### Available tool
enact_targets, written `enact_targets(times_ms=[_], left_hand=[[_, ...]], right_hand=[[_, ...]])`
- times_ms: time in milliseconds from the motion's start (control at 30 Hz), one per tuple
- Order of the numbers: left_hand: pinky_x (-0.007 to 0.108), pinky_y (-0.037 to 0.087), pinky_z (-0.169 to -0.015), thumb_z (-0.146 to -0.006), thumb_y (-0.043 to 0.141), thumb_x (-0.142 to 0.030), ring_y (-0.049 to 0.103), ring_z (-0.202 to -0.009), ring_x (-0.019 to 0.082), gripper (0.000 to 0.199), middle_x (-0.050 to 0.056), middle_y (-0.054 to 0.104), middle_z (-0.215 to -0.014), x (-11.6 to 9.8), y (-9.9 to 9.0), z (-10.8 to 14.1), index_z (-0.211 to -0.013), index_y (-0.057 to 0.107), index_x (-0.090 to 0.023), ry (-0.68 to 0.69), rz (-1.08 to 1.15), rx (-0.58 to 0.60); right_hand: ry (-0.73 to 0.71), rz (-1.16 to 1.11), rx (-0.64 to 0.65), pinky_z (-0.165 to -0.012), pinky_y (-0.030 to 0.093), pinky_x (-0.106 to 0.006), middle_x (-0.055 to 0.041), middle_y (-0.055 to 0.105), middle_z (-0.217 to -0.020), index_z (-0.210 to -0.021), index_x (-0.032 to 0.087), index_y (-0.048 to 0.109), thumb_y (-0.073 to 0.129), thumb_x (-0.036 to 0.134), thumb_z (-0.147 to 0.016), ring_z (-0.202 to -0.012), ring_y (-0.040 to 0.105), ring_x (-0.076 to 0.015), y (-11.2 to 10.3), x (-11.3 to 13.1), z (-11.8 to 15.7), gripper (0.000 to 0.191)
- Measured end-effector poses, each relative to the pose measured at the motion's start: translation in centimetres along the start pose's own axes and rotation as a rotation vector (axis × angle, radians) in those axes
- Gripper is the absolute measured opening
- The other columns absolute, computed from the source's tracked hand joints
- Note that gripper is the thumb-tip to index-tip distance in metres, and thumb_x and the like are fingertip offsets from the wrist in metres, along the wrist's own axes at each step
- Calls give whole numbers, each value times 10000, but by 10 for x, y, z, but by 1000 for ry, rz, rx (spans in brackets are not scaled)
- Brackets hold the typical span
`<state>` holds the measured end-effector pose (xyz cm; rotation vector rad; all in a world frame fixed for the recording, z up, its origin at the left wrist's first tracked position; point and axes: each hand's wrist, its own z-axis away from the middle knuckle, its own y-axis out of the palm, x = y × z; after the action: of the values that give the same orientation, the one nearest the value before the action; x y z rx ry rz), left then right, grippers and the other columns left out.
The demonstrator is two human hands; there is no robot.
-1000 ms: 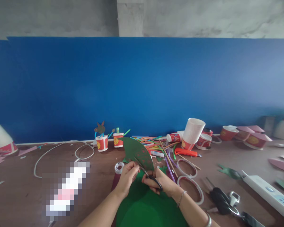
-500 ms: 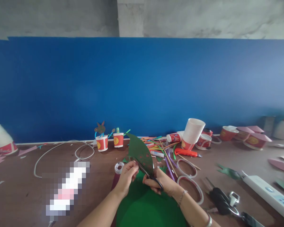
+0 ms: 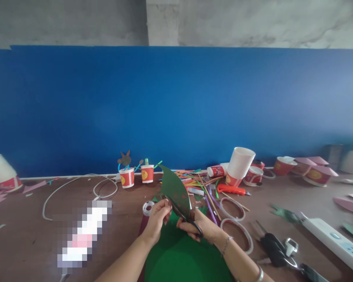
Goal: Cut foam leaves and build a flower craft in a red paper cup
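Dark green paper (image 3: 175,184) with a curved outer edge stands up between my hands. My left hand (image 3: 160,217) pinches its lower left edge between thumb and fingers. Black-handled scissors (image 3: 197,229) are in my right hand (image 3: 204,226), with its fingers wrapped around the loops. The blades slant up and left along the bottom of the paper, their tips near my left fingers. Beneath both hands lies a larger green sheet (image 3: 188,260). A roll of clear tape (image 3: 148,208) rests just left of my left hand.
Behind my hands lie scattered pipe cleaners (image 3: 206,188), a stack of paper cups (image 3: 240,164) and an orange utility knife (image 3: 232,189). Two decorated cups (image 3: 126,178) stand back left. Tape rings (image 3: 238,235), another pair of scissors (image 3: 272,244) and a power strip (image 3: 335,239) lie right.
The upright green paper has shifted and tilted slightly to the right at its tip. Both hands stay in nearly the same place.
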<state>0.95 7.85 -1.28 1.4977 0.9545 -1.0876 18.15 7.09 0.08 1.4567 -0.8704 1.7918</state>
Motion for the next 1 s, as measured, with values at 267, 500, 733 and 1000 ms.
enact_targets(times_ms=[267,500,733,1000], left_hand=[[217,197,-443,-748,555,-334,301,-443,70,313,-54,344,-474,-4,2,1,-535,386,-178,54,42,-13],[218,212,-444,-763,552,-346,304,-440,61,350,-55,323,-494,-4,1,0,-518,374,-171,81,72,-42],[199,262,-435,-696,588,-345,345,-471,56,190,-40,421,-643,-7,1,0,-691,544,-160,6,122,-148],[189,225,-435,-641,525,-262,341,-493,55,231,-25,477,-676,-2,-4,-1,-506,366,-163,-5,94,-127]], right_hand=[[26,0,-11,-292,253,-143,92,447,-381,-748,134,538,667,393,-683,-295,345,-31,-1,0,2,297],[42,0,-22,-297,248,-153,83,441,-380,-640,147,501,673,404,-671,-296,350,-31,-4,-7,1,311],[40,-2,31,-298,249,-152,98,463,-376,-831,134,538,673,367,-671,-291,356,-39,-10,-3,4,313],[112,-11,19,-284,248,-129,103,484,-379,-754,184,411,672,361,-659,-282,379,-39,-10,-2,5,329]])
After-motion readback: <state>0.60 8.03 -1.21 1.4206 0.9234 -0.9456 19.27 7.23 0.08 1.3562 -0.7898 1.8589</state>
